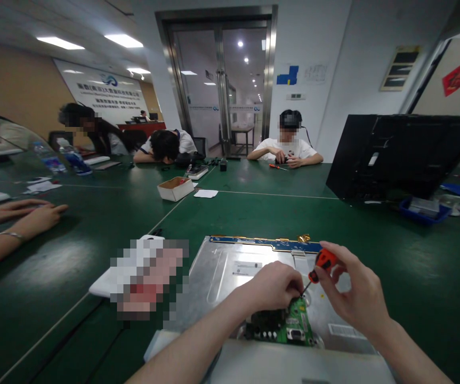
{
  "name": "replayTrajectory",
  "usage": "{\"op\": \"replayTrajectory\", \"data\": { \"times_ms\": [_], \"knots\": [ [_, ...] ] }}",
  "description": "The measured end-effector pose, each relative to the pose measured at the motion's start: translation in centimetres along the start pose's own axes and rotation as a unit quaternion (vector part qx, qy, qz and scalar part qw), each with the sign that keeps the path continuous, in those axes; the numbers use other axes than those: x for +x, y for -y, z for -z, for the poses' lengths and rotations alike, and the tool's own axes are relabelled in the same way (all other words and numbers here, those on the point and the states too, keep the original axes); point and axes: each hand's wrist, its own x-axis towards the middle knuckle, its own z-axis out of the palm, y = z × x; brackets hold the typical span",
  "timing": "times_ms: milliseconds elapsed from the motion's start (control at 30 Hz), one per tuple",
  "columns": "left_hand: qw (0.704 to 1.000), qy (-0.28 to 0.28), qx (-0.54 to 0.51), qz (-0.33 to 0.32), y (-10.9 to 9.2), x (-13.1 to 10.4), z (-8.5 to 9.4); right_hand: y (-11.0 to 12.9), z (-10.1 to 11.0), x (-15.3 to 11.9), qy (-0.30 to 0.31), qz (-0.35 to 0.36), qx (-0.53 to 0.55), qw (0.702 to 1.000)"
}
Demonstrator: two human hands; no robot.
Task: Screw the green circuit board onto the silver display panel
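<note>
Between the thumb and fingers of my right hand (357, 290) is a screwdriver (324, 262) with an orange-red and black handle. It tilts down to the left, its tip at the upper edge of a green circuit board (299, 320). My left hand (273, 285) has its fingers curled together beside the tip, over the board; whatever they pinch, if anything, is hidden. The board lies on the metal back of a flat panel (222, 272), which has a narrow blue circuit strip (249, 242) along its far edge. My left hand partly covers the green board.
Left of the panel lies a white, partly blurred object (134, 266). Farther off are a small open box (176, 189) and white paper (206, 193). A black monitor (397, 154) stands right, near a blue tray (424, 210). Another person's hands (33, 218) rest at left; several people sit around.
</note>
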Motion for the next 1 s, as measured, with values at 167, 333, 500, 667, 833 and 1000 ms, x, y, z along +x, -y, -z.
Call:
{"op": "replayTrajectory", "data": {
  "times_ms": [167,333,500,667,833,1000],
  "knots": [
    [1.000,-0.003,-0.001,-0.007,-0.05,-0.14,0.15,-0.39,-0.10,-0.05,0.004,0.018,-0.009,1.000],
    [1.000,0.000,-0.004,-0.002,0.00,-0.06,0.05,0.09,0.24,0.19,0.021,0.007,0.005,1.000],
    [1.000,-0.004,-0.007,0.000,-0.12,-0.10,0.11,-0.05,-0.01,0.08,0.008,0.010,0.013,1.000],
    [1.000,-0.010,-0.008,-0.010,-0.23,-0.25,0.28,-0.37,0.04,-0.10,0.005,0.016,-0.004,1.000],
    [1.000,-0.006,-0.006,0.001,0.02,-0.05,0.03,0.01,0.43,-0.06,0.030,-0.001,0.012,0.999],
    [1.000,-0.009,0.000,-0.001,0.10,0.01,-0.09,-0.11,0.18,0.20,0.006,0.009,0.006,1.000]
  ]
}}
